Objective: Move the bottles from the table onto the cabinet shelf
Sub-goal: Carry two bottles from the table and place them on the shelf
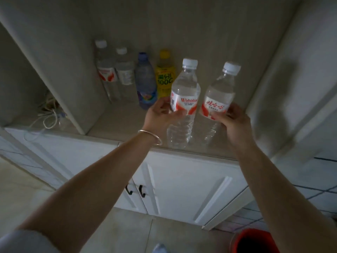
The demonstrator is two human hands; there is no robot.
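Observation:
My left hand [160,115] grips a clear water bottle [184,92] with a white cap and a red-and-white label. My right hand [231,121] grips a second bottle of the same kind [218,90], tilted slightly right. Both bottles hang over the front part of the beige cabinet shelf [116,123]; whether their bases touch it I cannot tell. At the back of the shelf stands a row: two clear bottles [105,70] [125,72], a blue-purple bottle [145,81] and a yellow bottle [164,73].
An upright divider [73,84] bounds the shelf on the left, with a coiled white cable [49,114] beyond it. White cabinet doors [182,189] with dark handles lie below. A red bucket [255,241] stands on the floor at lower right.

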